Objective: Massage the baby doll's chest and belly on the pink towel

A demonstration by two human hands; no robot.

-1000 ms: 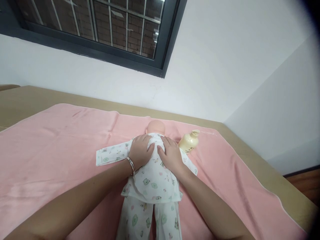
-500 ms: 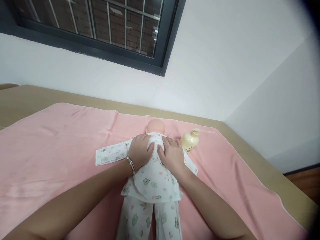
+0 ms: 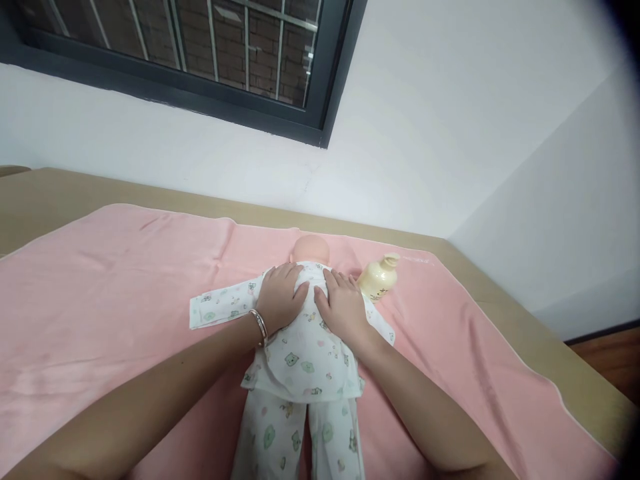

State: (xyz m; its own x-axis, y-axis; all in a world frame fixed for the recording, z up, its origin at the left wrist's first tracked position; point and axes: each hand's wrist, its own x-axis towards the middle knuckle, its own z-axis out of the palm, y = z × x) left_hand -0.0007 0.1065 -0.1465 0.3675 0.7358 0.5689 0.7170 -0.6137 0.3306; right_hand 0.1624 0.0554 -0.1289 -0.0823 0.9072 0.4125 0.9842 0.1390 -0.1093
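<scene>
A baby doll [image 3: 307, 363] in white printed pajamas lies on a pink blanket [image 3: 125, 280], its back toward me and its bald head at the far end. Flat on the left side of its upper back rests my left hand [image 3: 281, 297], fingers stretched out, a silver bangle at the wrist. My right hand [image 3: 344, 308] lies the same way on the right side, thumb pointing inward. Neither hand grips anything. One doll sleeve reaches out to the left; the right sleeve is partly covered by my forearm. Just beyond my right fingers is a pale yellow pump bottle [image 3: 379, 279].
Under the blanket is a light wooden table [image 3: 445, 250], its far edge along a white wall [image 3: 400, 147]. A dark-framed window [image 3: 320, 120] with bars is above. Brown wood shows at the lower right.
The camera view has shifted very slightly. Both hands stay flat on the doll's upper back, with no clear movement of the doll or bottle.
</scene>
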